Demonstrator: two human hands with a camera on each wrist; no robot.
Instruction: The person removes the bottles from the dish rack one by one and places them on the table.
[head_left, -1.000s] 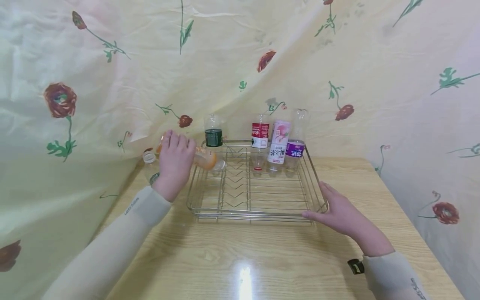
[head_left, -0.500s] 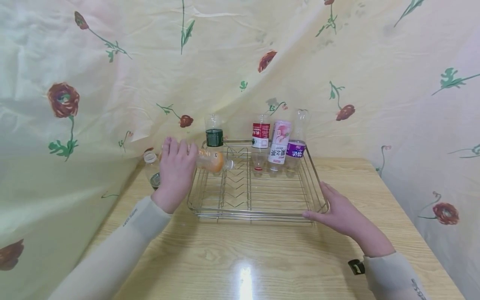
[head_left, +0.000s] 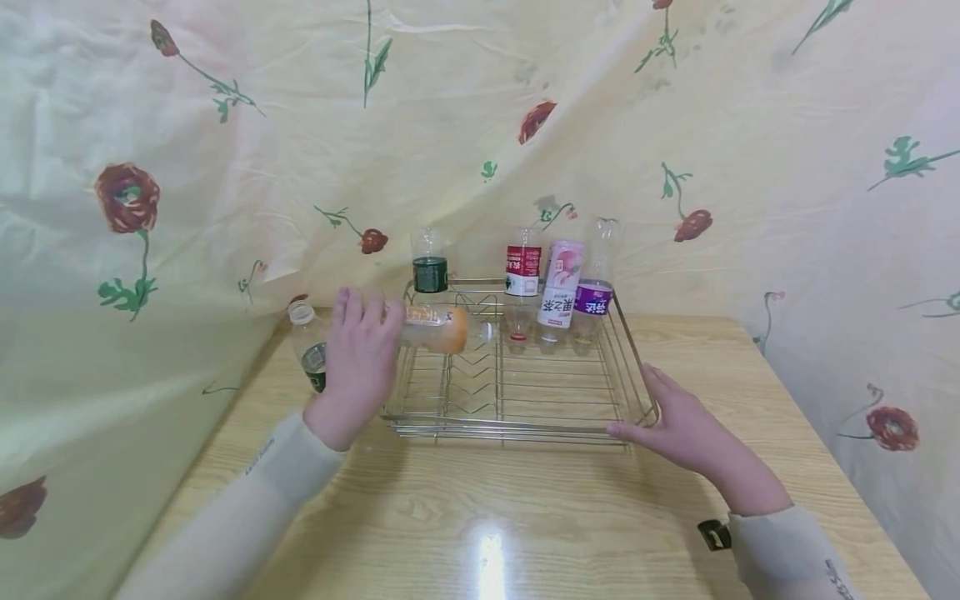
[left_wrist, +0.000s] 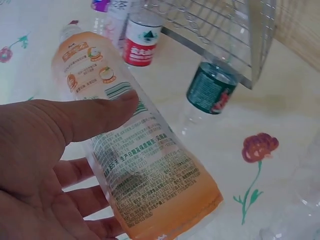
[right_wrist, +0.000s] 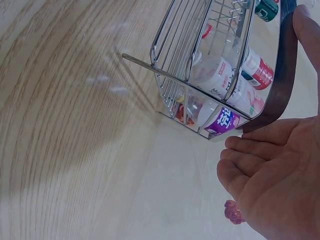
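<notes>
My left hand (head_left: 356,358) grips an orange-labelled plastic bottle (head_left: 435,329) lying nearly level over the left part of a wire dish rack (head_left: 502,429), neck to the right. In the left wrist view, the thumb presses the label (left_wrist: 150,165) and the fingers lie behind it. My right hand (head_left: 678,429) holds the rack's near right corner, thumb on the front rim, fingers along the side. Upside down at the rack's back stand bottles with a dark green label (head_left: 430,275), a red-and-white label (head_left: 522,271), a pink-and-white label (head_left: 558,287) and a purple label (head_left: 593,298).
A clear bottle with a green label (head_left: 307,346) stands on the wooden table (head_left: 450,508), left of the rack and close behind my left hand. Flower-printed cloth (head_left: 450,125) hangs behind and at both sides. A small black piece (head_left: 713,534) sits at my right cuff.
My left hand has brought the orange-labelled bottle rightward and slightly nearer, its neck now farther over the rack and turned more level. My right hand stays at the corner.
</notes>
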